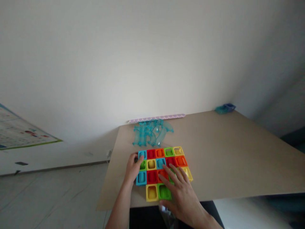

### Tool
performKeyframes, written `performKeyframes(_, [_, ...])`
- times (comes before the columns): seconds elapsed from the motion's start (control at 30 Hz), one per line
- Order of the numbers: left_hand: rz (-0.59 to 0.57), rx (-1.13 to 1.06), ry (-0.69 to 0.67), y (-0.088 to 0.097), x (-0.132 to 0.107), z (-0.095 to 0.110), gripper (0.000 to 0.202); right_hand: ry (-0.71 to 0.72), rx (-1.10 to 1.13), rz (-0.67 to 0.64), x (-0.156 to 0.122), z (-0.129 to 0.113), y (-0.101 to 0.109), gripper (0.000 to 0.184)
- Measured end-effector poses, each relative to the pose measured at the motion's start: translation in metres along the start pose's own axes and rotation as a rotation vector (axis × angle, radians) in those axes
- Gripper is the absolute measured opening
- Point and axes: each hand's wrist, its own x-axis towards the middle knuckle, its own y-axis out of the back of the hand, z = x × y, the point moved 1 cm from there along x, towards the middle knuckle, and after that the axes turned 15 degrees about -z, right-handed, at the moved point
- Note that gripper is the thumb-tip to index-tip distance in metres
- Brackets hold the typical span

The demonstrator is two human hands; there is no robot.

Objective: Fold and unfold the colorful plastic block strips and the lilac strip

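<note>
A grid of coloured square plastic blocks (pixel 164 159) in blue, red, orange, green and yellow lies flat on a light wooden table (pixel 226 159). My left hand (pixel 133 168) rests against the grid's left edge, thumb on the top-left blue block and fingers curled along the side. My right hand (pixel 181 194) lies flat over the lower right part of the grid, fingers spread across red, green and yellow blocks. A yellow and a green block (pixel 158 191) stick out at the near edge.
A heap of clear turquoise track pieces (pixel 151 132) lies behind the grid. A patterned strip (pixel 157 118) runs along the table's back edge. A small blue object (pixel 225 108) sits at the far right corner. A poster (pixel 16 130) lies on the floor at left.
</note>
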Motion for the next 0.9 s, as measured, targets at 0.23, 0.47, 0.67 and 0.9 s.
performKeyframes(0.23, [-0.031, 0.067, -0.027, 0.006, -0.002, 0.003, 0.032, 0.007, 0.015, -0.008, -0.004, -0.003, 0.003, 0.069])
performKeyframes(0.47, [-0.150, 0.221, -0.159, 0.013, 0.002, 0.028, 0.035, 0.009, 0.006, -0.012, -0.003, -0.003, 0.003, 0.070])
performKeyframes(0.67, [-0.199, 0.307, -0.146, 0.015, 0.008, 0.036, 0.031, 0.003, 0.005, -0.013, -0.003, -0.003, 0.004, 0.069])
performKeyframes(0.9, [-0.233, 0.302, -0.090, 0.013, 0.008, 0.037, 0.029, 0.003, 0.002, -0.007, -0.003, -0.001, 0.001, 0.069])
